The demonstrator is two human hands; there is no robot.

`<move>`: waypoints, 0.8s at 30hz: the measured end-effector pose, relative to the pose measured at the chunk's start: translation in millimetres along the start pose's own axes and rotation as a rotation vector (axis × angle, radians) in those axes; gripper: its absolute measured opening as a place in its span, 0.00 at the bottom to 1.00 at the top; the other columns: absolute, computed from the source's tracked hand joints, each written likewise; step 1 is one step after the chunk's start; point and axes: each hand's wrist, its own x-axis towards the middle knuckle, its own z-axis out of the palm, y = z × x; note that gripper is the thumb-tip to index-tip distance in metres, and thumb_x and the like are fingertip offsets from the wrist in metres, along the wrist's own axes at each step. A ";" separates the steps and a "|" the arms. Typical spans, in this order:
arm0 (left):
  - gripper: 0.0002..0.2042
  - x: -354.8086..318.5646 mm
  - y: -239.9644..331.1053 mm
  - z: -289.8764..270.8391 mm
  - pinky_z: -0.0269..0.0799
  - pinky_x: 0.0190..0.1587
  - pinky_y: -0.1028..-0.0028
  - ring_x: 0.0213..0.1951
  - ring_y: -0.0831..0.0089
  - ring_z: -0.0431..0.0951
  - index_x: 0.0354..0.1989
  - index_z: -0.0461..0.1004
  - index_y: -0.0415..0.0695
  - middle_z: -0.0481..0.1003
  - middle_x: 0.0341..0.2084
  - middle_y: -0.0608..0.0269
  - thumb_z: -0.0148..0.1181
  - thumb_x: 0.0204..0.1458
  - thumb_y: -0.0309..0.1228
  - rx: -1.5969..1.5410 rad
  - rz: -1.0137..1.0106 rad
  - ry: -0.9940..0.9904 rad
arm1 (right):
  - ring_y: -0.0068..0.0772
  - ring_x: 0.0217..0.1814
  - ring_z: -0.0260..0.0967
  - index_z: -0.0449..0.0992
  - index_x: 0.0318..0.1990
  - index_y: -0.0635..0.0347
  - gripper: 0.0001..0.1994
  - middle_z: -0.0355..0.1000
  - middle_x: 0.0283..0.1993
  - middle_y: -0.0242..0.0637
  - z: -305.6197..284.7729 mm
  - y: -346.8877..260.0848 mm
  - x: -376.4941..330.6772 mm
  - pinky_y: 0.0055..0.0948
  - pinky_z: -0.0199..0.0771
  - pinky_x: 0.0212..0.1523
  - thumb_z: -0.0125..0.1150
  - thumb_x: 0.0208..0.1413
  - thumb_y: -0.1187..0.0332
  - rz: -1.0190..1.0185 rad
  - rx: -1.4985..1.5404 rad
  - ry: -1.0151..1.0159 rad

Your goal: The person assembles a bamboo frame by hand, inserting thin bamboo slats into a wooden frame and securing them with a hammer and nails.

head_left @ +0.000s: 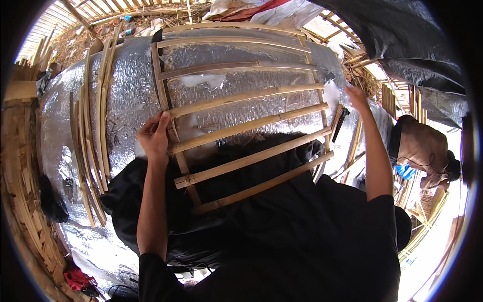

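A ladder-like bamboo frame [241, 130] lies over my lap and the silver foil mat, its several pale slats crossing two side rails. At the left rail, my left hand [155, 135] is closed on the frame, thumb pressed at the end of a middle slat. My right hand [357, 99] is raised just beyond the right ends of the slats, apart from them. Its fingers look stretched out with nothing visible in them, though glare blurs the tips. Below that hand, a slim black tool [342, 120] lies beside the right rail; its kind is unclear.
Loose bamboo strips [86, 146] lie to the left on the foil mat [132, 75]. A woven bamboo wall [25, 201] borders the left side. Black sheeting [417, 45] hangs at upper right, above a brown cloth bundle [422, 146]. A red item [78, 278] lies lower left.
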 end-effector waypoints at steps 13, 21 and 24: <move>0.10 1.4 -6.3 2.4 0.74 0.43 0.79 0.37 0.80 0.80 0.39 0.83 0.32 0.83 0.37 0.60 0.73 0.54 0.27 -0.061 0.012 -0.023 | 0.47 0.61 0.68 0.74 0.53 0.59 0.23 0.71 0.54 0.44 209.8 -222.9 -180.0 0.47 0.70 0.62 0.63 0.62 0.49 -1.183 -0.111 0.004; 0.09 -0.2 8.1 1.2 0.73 0.39 0.80 0.31 0.80 0.78 0.39 0.84 0.33 0.83 0.30 0.63 0.71 0.55 0.27 -0.068 -0.012 -0.059 | 0.51 0.53 0.69 0.74 0.48 0.68 0.30 0.73 0.46 0.48 283.1 -305.1 -270.2 0.51 0.68 0.57 0.66 0.55 0.45 -1.175 -0.036 0.124; 0.10 7.7 26.6 -10.4 0.68 0.32 0.81 0.26 0.82 0.75 0.39 0.84 0.34 0.80 0.26 0.67 0.71 0.54 0.29 -0.038 -0.281 -0.184 | 0.48 0.52 0.70 0.77 0.43 0.67 0.31 0.75 0.40 0.46 295.4 -325.7 -261.5 0.51 0.65 0.58 0.66 0.51 0.41 -1.017 -0.210 -0.045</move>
